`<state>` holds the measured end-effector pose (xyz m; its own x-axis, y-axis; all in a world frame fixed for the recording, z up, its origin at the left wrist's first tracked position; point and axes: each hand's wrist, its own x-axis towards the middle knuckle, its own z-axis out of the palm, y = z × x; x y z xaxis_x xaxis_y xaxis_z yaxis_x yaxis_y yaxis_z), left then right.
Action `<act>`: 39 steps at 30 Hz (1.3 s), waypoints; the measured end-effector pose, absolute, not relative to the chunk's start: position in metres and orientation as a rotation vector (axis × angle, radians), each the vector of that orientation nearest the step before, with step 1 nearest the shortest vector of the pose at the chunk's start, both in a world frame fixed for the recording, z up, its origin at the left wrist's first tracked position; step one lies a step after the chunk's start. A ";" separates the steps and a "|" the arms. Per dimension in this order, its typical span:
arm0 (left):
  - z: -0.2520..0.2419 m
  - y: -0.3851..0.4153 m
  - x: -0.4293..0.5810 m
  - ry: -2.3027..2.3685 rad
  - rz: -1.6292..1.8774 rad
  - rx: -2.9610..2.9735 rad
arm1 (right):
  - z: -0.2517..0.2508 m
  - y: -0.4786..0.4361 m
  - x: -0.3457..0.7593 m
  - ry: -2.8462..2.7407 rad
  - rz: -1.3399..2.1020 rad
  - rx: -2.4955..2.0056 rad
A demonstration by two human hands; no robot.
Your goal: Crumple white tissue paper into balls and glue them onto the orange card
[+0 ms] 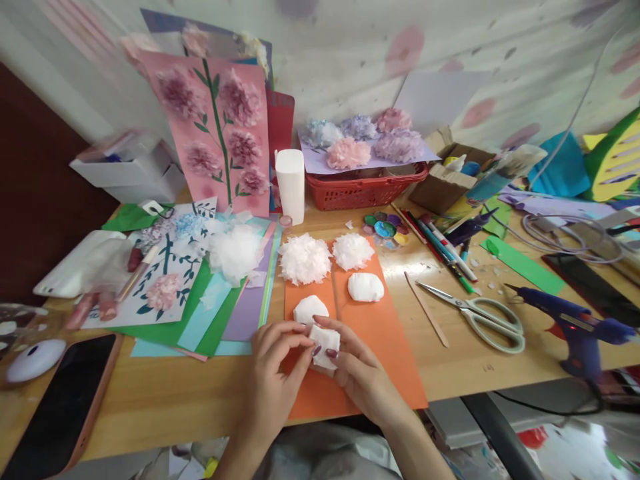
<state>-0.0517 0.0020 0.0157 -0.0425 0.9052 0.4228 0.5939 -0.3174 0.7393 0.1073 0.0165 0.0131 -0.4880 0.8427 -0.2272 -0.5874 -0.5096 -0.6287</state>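
Observation:
Both my hands meet over an orange paper sheet (380, 347) near the table's front edge. My left hand (274, 363) and my right hand (356, 370) pinch a small white folded tissue bundle (325, 345) between their fingertips. Just behind it lies another white tissue bundle (310, 309). Farther back on the orange sheet sit two fluffed white tissue flowers (305, 259) (353, 251) and a third compact bundle (365, 287).
Scissors (480, 315) and a wooden stick (426, 309) lie right of the sheet; a blue glue gun (575, 327) sits at the right edge. A phone (60, 400) lies front left, coloured papers (220, 313) beside it, and a red basket (365, 188) stands behind.

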 end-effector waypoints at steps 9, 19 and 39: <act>0.014 0.002 -0.056 1.629 1.273 1.920 | 0.003 0.012 0.112 -0.767 2.044 -0.783; 0.015 -0.003 -0.054 1.559 1.144 1.976 | 0.013 0.016 0.107 -0.735 2.035 -0.749; 0.013 -0.007 -0.056 1.318 1.231 0.807 | 0.010 0.017 0.111 -0.437 2.032 -0.606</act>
